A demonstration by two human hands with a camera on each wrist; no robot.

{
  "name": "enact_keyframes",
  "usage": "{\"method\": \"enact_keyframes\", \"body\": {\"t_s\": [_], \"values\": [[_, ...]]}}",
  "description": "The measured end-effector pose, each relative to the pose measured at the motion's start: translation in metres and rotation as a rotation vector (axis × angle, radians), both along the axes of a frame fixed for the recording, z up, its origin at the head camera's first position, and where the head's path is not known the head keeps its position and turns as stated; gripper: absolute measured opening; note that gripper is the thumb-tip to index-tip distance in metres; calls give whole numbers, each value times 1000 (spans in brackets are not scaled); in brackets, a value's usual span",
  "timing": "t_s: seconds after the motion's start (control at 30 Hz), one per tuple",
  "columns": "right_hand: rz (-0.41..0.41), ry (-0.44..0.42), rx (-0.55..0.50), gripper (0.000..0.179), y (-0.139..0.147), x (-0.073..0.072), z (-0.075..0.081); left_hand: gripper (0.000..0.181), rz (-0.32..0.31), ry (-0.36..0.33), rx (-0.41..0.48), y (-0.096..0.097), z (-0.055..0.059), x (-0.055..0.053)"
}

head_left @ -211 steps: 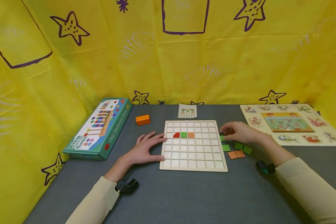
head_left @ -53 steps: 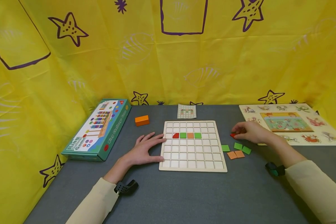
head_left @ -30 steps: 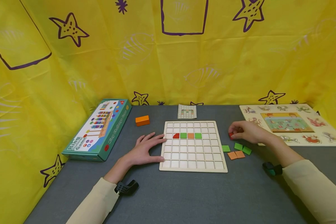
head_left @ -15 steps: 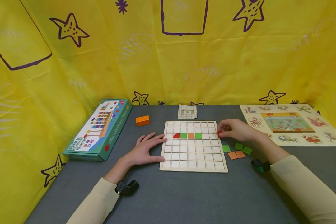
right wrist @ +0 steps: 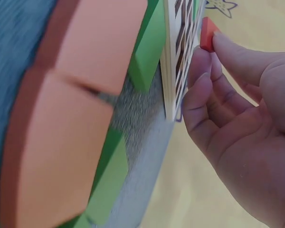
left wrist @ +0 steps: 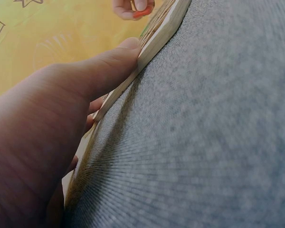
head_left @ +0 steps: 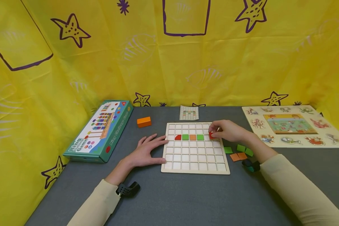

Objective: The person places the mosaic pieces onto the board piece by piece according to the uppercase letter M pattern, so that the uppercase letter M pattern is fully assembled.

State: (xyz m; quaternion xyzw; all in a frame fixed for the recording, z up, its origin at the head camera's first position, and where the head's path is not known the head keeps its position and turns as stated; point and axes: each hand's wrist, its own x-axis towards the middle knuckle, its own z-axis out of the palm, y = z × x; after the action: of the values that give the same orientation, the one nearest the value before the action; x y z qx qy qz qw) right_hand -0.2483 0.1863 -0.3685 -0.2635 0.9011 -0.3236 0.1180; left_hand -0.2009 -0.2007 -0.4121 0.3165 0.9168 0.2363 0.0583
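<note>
A pale wooden grid board lies flat on the dark table. In one of its rows sit a red rounded-corner tile, a green tile, an orange tile and another green tile. My left hand rests spread along the board's left edge, thumb and fingertips touching it. Between thumb and fingers, my right hand pinches a red tile over the right part of that same row. Whether this tile touches the board is unclear.
Right of the board lie loose green tiles and two orange tiles. A printed pattern card is behind the board. An orange block and game box stand left; a sea-animal puzzle board lies right.
My right hand has picked up the red tile and carried it left over the board. Earlier it added a green tile to the row. The left hand stays put.
</note>
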Motion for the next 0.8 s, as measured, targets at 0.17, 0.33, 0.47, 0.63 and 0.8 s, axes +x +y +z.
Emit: {"method": "enact_keyframes", "body": {"t_s": [0.17, 0.33, 0.47, 0.63, 0.8], "values": [[12, 9, 11, 10, -7, -2, -1, 79, 4, -2, -13, 0, 0, -1], [13, 17, 29, 9, -12, -3, -3, 80, 10, -5, -23, 0, -2, -2], [16, 30, 36, 8, -16, -5, -4, 80, 11, -6, -17, -1, -2, -2], [12, 33, 58, 7, -20, -6, -6, 79, 8, -3, -18, 0, -1, -1], [7, 39, 83, 7, -21, -5, -6, 78, 6, -10, -15, 0, 0, -1]]}}
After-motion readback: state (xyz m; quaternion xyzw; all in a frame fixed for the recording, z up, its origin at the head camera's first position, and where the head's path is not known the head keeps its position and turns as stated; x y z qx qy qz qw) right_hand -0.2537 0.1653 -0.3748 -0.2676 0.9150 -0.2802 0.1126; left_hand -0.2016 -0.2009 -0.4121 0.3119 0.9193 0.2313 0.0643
